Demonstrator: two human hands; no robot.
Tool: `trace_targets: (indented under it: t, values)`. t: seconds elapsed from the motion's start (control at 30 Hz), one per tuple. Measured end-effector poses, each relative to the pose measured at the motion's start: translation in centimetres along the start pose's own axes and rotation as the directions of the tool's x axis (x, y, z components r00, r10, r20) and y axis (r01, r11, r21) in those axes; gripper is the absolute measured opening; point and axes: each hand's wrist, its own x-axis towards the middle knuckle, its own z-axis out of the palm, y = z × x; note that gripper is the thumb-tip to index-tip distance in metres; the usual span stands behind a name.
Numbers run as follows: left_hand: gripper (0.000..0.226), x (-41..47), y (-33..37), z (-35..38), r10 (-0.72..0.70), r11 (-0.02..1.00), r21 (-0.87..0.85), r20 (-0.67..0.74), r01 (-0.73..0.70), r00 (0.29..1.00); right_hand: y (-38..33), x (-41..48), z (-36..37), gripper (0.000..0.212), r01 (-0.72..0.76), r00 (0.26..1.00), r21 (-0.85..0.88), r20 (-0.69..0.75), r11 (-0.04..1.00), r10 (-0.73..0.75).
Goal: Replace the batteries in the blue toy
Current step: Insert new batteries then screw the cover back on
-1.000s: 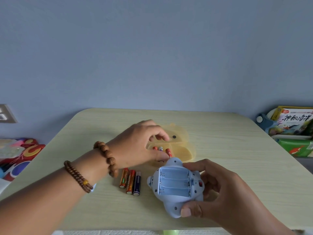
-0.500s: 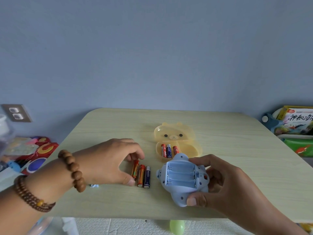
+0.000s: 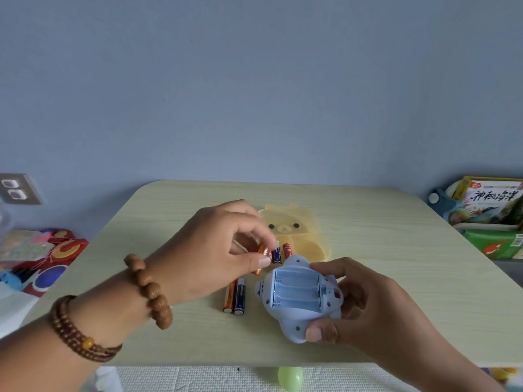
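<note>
Head view: the left hand (image 3: pixel 215 250), half a second ago down at the row on the bench (image 3: pixel 396 292), now pinches an orange battery (image 3: pixel 262 254) lifted above the two batteries (image 3: pixel 235 297) left lying there. The right hand (image 3: pixel 365 304) clasps the blue toy (image 3: pixel 297 301), its bay empty, so loading looks next.

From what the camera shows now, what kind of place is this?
Probably a home room where a child plays: a low wooden table, a children's picture book on the right, and colourful toys on the floor beside a wall socket.
</note>
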Motion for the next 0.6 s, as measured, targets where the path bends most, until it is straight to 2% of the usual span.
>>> trace_targets:
  t: [0.1, 0.27, 0.5, 0.6]
  values:
    - [0.042, 0.2, 0.9, 1.3, 0.093, 0.995, -0.043, -0.027, -0.094, 0.995, 0.1, 0.0, 0.1, 0.072, -0.003, 1.0, 0.025, -0.01, 1.0, 0.003]
    - [0.03, 0.1, 1.2, 2.4, 0.155, 0.987, -0.026, -0.039, -0.156, 0.987, 0.2, 0.1, 0.2, 0.073, -0.013, 1.0, 0.078, -0.017, 0.997, 0.014]
    - [0.029, 0.2, 0.9, 3.1, 0.221, 0.968, 0.127, -0.026, -0.216, 0.975, 0.5, 0.3, 0.5, 0.076, 0.005, 1.0, 0.111, -0.013, 0.994, -0.004]
    - [0.025, 0.2, 1.0, 3.2, 0.222, 0.967, 0.134, -0.027, -0.216, 0.975, 0.5, 0.3, 0.5, 0.071, 0.016, 1.0, 0.089, -0.015, 0.996, -0.015]
